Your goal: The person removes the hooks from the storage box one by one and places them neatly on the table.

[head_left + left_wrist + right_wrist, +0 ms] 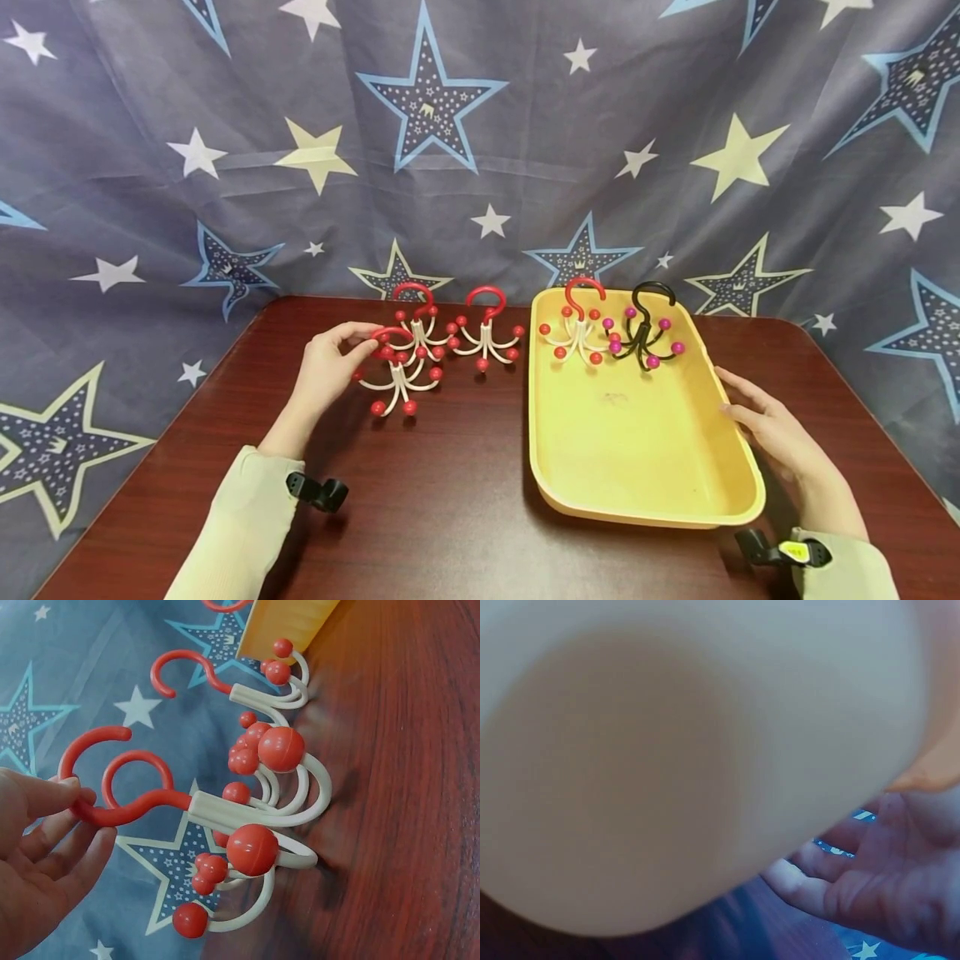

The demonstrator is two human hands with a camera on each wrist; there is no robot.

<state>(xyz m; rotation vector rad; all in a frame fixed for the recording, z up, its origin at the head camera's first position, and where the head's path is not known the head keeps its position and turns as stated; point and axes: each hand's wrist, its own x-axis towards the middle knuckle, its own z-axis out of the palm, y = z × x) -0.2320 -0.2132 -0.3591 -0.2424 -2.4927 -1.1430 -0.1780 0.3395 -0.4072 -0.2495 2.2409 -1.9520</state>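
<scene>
My left hand [330, 367] pinches the red hook of a white multi-arm hanger [247, 810] with red ball tips between thumb and fingers. This hanger stands upright, close over the table. Right behind it is a second red-and-white hanger [418, 332], and a third hanger [486, 335] of that kind stands to its right. At the right rim of the yellow tray [645, 467] rests my right hand [772, 425], thumb at the edge and fingers extended along the outside. In the right wrist view the tray wall hides part of this hand.
Inside the tray, at its far end, stand a red-and-white hanger [579, 333] and a black hanger [642, 333] with purple ball tips, side by side. The dark red-brown table [435, 500] ends at a star-patterned cloth [480, 192] behind.
</scene>
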